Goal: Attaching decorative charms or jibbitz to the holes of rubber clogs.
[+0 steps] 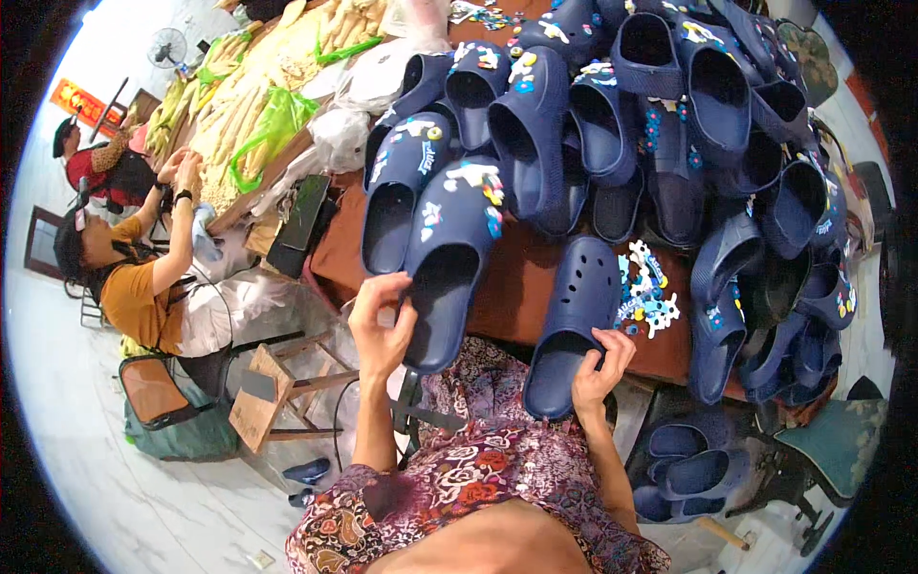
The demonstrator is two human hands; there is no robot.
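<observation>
A red sign with yellow marks hangs on the far left wall, long and tilted. Clear and green plastic bags lie heaped along the table's far left, over pale bundles.

Your left hand pinches the heel rim of a decorated clog, thumb on the outside, fingers curled over the edge. This clog is navy, toe pointing away from you, with white, yellow and blue charms set on its top. It hangs over the near table edge, above your lap.

Your right hand grips the heel rim of a plain clog, fingers hooked into the opening, thumb outside. That one is navy too, with bare round holes across its toe and no charms. It lies just right of the first, its heel past the table edge.

Loose charms sit in a small pile beside the plain clog, on the right.

The table is dark brown, and a big heap of clogs covers its far and right parts. More clogs lie on the floor by your right side. The floor is pale marble tile. At left, another person in an orange shirt sits by a wooden stool, and a fan stands further back.
</observation>
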